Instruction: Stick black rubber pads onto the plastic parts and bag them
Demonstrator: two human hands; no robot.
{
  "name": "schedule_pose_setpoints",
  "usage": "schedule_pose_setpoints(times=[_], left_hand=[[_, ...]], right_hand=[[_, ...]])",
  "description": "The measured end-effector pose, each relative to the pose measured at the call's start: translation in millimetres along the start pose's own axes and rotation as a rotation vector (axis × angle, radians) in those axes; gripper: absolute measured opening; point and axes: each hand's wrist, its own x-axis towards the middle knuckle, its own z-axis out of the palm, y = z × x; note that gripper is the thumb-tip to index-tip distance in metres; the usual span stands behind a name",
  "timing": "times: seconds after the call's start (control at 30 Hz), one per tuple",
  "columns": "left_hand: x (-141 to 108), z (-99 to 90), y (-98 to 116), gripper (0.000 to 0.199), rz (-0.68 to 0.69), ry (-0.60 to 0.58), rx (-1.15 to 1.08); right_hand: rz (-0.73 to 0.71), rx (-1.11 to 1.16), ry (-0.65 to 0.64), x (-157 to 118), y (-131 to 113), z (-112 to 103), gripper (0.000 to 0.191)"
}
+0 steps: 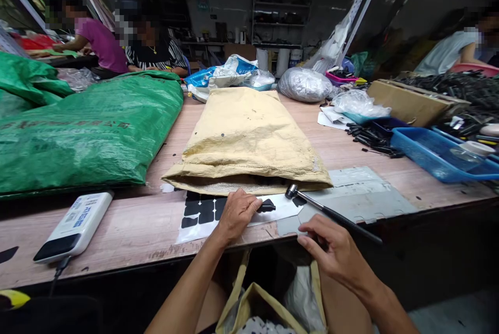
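Note:
My left hand (238,213) is closed at the table's front edge, with a small black plastic part (267,206) sticking out past its fingers. It rests over a white sheet of black stickers (201,210). To the right, my right hand (335,245) is loosely curled just off the edge; something dark shows between thumb and fingers, too shadowed to make out. A small hammer (331,213) with a metal head and black handle lies beyond it, its handle overhanging the edge. Behind both hands lies a tan sack (249,136), its mouth facing me.
Below the table, an open tan bag (268,300) sits at my lap. A green woven sack (86,134) and a white power bank (74,227) are left. To the right are a grey board (358,196), blue tray (436,155) and black parts (370,139). Several people sit beyond.

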Motion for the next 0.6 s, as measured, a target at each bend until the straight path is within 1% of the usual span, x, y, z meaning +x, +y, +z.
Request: schedule_pose_setpoints(times=[0.07,0.1,0.17,0.27,0.3,0.4,0.5,0.6], left_hand=[[-0.1,0.3,0.1,0.051,0.000,0.007,0.004],[-0.4,0.2,0.7,0.051,0.004,0.012,0.008],[-1.5,-0.8,2.4,0.047,0.018,0.018,0.004],[-3.4,-2.8,5.1,0.038,0.041,0.016,-0.016],[-3.8,-3.3,5.7,0.038,0.049,0.009,-0.013],[-4.1,-4.0,5.6,0.046,0.064,-0.010,0.026],[-3.6,-3.7,4.7,0.047,0.077,-0.017,0.047],[-3.3,-3.4,4.5,0.046,0.094,-0.029,0.056]], right_hand=[[0.046,0.014,-0.032,-7.1,3.0,-2.1,0.013],[0.058,0.012,-0.030,-5.9,2.5,-0.4,0.013],[0.067,0.012,-0.011,5.0,-1.8,7.4,0.017],[0.035,0.017,-0.018,32.2,-11.3,23.4,0.029],[0.013,0.007,-0.033,41.1,-14.1,28.4,0.029],[-0.042,-0.067,-0.085,60.4,-19.5,39.4,0.018],[-0.061,-0.099,-0.102,68.3,-21.1,42.4,0.016],[-0.092,-0.085,-0.116,70.1,-21.5,39.4,0.017]])
